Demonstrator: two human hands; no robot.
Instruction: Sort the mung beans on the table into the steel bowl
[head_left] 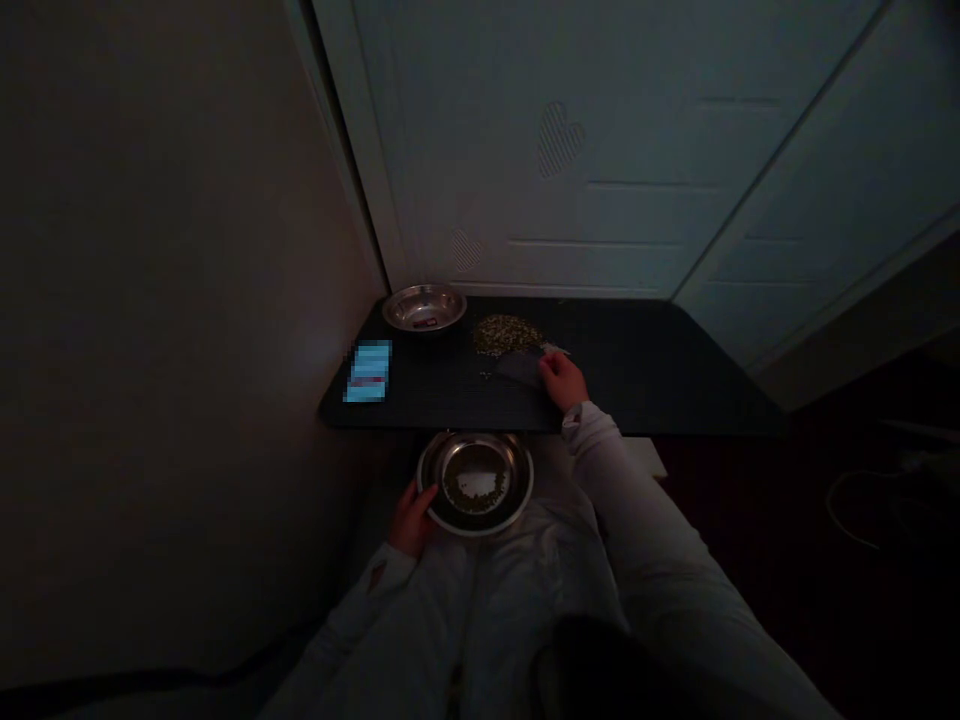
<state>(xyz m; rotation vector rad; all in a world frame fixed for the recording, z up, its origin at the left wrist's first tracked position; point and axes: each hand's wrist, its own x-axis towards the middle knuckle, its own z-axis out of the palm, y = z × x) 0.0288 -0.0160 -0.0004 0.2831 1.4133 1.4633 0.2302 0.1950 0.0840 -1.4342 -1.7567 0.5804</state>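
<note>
My left hand [411, 518] grips the left rim of a steel bowl [475, 483] held on my lap just below the table's front edge; small green beans lie in its bottom. My right hand [562, 380] rests on the black table [660, 380], closed on a flat dark card-like piece [519, 368] whose edge lies by a pile of beans [506, 334]. The light is very dim, so what the flat piece is cannot be made out.
A second steel bowl [424, 307] stands at the table's back left corner. A blurred blue-lit rectangle [368, 371] lies near the left edge. A wall stands to the left, white doors [570, 150] behind the table, and a cable [855, 505] lies on the floor at right.
</note>
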